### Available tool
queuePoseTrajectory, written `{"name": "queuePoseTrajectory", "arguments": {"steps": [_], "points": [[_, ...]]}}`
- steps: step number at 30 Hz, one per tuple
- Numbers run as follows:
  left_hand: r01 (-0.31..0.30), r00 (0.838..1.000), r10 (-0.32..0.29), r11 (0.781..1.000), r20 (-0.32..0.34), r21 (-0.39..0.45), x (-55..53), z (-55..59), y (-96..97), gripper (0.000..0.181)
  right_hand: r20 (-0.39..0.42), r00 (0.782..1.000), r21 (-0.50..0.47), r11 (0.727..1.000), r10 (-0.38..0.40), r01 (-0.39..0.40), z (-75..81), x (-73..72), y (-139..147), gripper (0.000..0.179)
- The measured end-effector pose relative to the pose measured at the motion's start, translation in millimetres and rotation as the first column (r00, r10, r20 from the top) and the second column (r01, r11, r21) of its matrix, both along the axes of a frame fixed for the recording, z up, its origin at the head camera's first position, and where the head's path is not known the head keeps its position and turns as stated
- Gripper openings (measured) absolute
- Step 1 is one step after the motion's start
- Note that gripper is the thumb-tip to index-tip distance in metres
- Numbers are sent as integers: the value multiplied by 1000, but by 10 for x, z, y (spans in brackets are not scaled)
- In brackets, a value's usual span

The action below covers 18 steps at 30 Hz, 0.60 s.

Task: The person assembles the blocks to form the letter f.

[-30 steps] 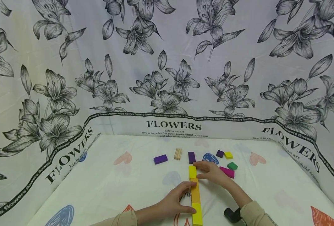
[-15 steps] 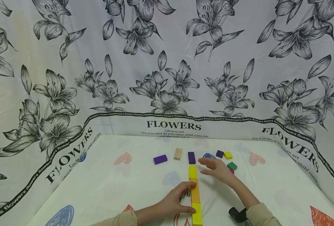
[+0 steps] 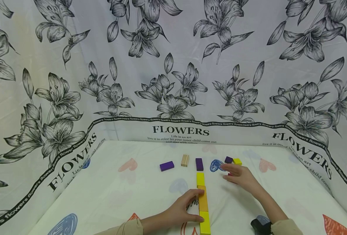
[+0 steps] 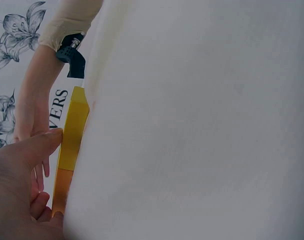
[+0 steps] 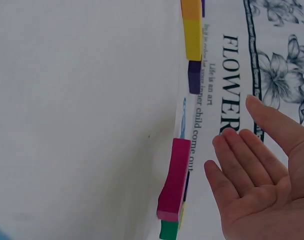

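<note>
Cloth bears seemingly three abutting blocks, both hands wide (left touching two).

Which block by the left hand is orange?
The middle block, sitting in line between the near yellow block and the far yellow block.

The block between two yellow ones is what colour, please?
The block is orange, showing best in the head view.

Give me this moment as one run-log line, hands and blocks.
left hand: touching orange block and nearer yellow block | right hand: holding nothing, by pink block | farther yellow block: in line beyond orange block
</note>
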<state>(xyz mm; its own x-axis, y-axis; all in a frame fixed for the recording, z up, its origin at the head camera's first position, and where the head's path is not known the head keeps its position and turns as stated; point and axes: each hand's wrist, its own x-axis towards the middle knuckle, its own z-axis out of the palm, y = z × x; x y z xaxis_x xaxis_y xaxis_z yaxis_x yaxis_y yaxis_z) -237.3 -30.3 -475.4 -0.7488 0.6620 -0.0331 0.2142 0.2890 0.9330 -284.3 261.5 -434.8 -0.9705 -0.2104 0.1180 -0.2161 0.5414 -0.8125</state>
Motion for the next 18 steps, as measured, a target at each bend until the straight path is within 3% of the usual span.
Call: {"name": "queuePoseTrajectory", "arguments": {"steps": [14, 18], "points": [[-15, 1000, 15, 1000, 1, -5, 5, 15, -1, 71, 77, 991, 4, 994, -108, 108, -64, 100, 336, 55], [-18, 1000, 18, 1000, 7, -10, 7, 13, 4, 70, 69, 993, -16, 995, -97, 98, -94, 125, 399, 53]]}}
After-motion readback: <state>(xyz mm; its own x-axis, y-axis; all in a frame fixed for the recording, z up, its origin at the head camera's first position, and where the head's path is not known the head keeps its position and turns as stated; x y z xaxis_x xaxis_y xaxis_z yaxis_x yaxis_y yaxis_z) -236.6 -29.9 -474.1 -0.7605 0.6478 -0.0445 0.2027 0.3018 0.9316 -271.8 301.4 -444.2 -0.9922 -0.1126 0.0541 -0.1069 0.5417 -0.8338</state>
